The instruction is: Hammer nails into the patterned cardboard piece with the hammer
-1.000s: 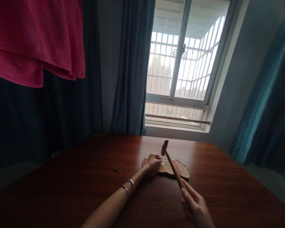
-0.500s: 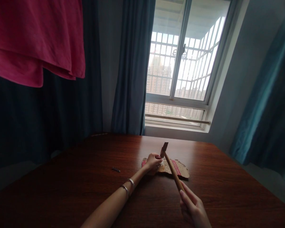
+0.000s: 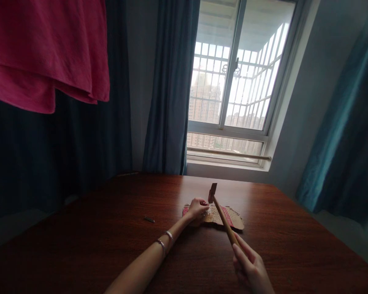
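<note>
Wooden-handled hammer (image 3: 222, 214), dark head raised, above tan perforated piece (image 3: 230, 217).

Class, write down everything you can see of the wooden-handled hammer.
The small wooden-handled hammer has a slim, pale wooden shaft and a dark, blocky head whose material is unclear. The right hand grips the shaft's lower end. The hammer slants up and away, its head poised just above the left hand, which rests on the tan perforated sheet.
</note>
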A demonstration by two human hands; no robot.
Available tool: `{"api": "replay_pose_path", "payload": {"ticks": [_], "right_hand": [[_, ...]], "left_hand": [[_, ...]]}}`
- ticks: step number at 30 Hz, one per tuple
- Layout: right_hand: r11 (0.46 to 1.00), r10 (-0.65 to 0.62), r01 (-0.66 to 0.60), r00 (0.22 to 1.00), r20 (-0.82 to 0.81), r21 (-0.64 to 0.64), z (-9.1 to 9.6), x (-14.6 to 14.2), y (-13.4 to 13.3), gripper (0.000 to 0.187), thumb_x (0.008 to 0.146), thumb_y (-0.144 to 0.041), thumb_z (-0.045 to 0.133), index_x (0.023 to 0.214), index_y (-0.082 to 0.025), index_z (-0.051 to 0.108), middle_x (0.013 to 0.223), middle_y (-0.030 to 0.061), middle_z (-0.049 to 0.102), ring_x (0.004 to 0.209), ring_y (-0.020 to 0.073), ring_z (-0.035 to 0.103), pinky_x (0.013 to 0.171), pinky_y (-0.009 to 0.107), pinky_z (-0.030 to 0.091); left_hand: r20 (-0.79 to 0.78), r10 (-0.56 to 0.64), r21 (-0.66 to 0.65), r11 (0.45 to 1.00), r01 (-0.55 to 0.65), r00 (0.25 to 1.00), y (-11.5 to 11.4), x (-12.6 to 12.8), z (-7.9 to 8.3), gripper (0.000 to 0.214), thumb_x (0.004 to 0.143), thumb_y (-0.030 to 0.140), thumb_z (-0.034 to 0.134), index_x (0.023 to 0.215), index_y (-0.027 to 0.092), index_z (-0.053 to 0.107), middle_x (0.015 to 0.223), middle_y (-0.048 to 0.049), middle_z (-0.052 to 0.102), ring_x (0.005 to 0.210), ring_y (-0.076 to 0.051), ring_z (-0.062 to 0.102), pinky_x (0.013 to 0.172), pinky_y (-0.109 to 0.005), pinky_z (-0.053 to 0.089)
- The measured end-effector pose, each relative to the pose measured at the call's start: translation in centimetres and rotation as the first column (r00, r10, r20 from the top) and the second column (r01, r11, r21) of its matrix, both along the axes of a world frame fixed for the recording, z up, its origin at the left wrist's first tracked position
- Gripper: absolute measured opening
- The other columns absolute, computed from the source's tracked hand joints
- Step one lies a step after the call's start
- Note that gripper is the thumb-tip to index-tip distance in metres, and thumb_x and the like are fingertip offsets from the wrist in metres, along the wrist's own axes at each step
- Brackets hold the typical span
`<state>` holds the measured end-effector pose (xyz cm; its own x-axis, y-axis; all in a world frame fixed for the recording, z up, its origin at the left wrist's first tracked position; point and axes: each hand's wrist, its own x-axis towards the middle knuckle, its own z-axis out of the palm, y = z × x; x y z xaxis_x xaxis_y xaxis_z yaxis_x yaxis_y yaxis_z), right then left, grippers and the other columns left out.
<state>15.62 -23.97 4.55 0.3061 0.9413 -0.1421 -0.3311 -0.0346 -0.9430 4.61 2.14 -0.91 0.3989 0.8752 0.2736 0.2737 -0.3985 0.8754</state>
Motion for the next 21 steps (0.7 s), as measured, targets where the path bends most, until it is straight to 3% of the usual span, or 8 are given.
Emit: {"api": "replay_pose_path", "payload": {"ticks": [6,21], "right_hand": [[0.999,-0.044,0.044,0.999,-0.009,0.002,0.21,-0.29,0.03,0.087,0.056,-0.053,0.072,0.128,-0.012,0.044,0.045,-0.0095,0.037,0.032,-0.0001,0.022,0.032,0.013,0.008],[1.000,-0.030,0.030,1.000,-0.010,0.009,0.00,-0.02,0.15,0.088,0.056,-0.053,0.072,0.128,-0.011,0.043,0.044,-0.0109,0.035,0.031,-0.0001,0.024,0.030,0.012,0.012]], "left_hand": [[0.040,-0.010,-0.003,1.000,0.010,0.999,0.35,0.06,-0.56,0.022,0.062,0.028,0.063,0.072,0.009,0.068,0.070,-0.0060,0.067,0.067,-0.016,0.060,0.058,-0.022,0.042],[0.006,-0.014,0.004,1.000,0.014,1.000,0.08,-0.13,-0.11,0.024,0.062,0.030,0.063,0.074,0.010,0.069,0.071,-0.0052,0.068,0.068,-0.016,0.060,0.059,-0.022,0.042]]}}
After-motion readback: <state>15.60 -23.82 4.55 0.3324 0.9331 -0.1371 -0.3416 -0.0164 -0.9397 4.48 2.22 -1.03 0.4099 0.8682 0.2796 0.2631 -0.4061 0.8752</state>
